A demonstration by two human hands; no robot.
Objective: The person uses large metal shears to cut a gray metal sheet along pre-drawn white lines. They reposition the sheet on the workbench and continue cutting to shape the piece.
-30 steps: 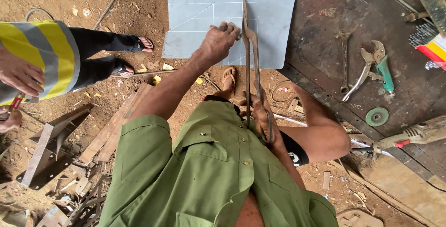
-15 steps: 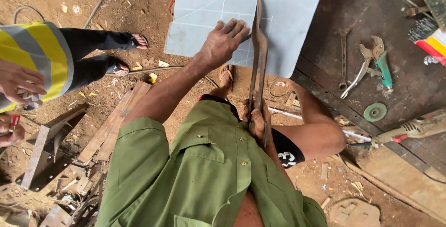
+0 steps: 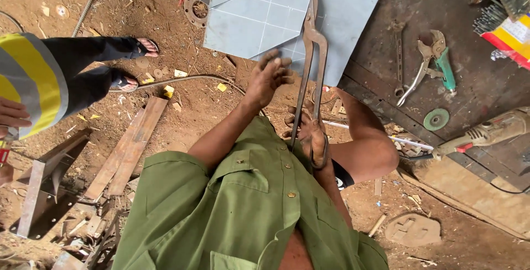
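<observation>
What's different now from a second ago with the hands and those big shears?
The left hand has lifted off the grey metal sheet and hovers at its near edge. The right hand still grips the tin snips, jaws over the sheet. The locking pliers stayed put.

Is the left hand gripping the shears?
No, the left hand rests open at the metal sheet's edge; only the right hand holds the shears.

**Packages and labels: 1 found**

1 package (image 3: 510, 35) at the upper right edge, lying on the dark table (image 3: 475, 82). Rectangular pack, cut off by the frame edge. Colours: red band along the lower edge, yellow and white panels above. Thin grey rods (image 3: 488, 19) protrude from its left end. No signs or screens seen.
</observation>
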